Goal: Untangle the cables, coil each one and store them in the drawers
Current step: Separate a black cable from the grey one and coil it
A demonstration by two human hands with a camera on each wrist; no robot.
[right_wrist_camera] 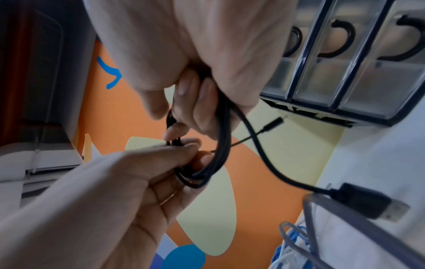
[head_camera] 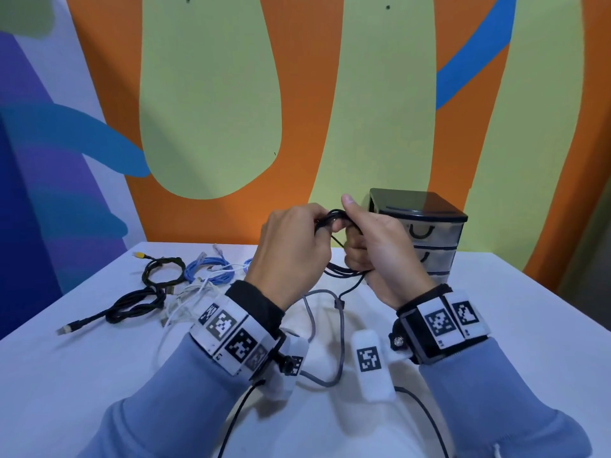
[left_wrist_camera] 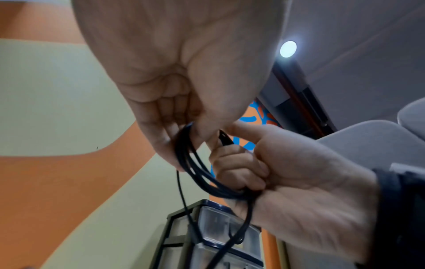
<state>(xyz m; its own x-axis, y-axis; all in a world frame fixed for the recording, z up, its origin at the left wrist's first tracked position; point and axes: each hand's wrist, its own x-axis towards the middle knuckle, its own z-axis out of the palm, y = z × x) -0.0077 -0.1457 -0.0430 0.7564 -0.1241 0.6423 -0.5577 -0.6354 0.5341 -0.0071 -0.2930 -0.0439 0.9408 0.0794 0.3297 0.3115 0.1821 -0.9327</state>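
Note:
A black cable (head_camera: 334, 214) is wound into a small coil and held up above the table between both hands. My left hand (head_camera: 296, 241) pinches the top of the coil (left_wrist_camera: 195, 163) with curled fingers. The fingers of my right hand (head_camera: 373, 246) are wrapped round the coil's other side (right_wrist_camera: 222, 142). The cable's loose end hangs down to a USB plug (right_wrist_camera: 368, 202) near the tabletop. The drawer unit (head_camera: 426, 233) stands just behind my right hand, and all three of its drawers (right_wrist_camera: 345, 69) are closed.
A grey cable (head_camera: 310, 312) loops across the white table (head_camera: 496, 325) below my hands. At the left lie a black cable with a yellow plug (head_camera: 162, 269), a blue cable (head_camera: 211, 271), white cables (head_camera: 185, 302) and another black cable (head_camera: 132, 305).

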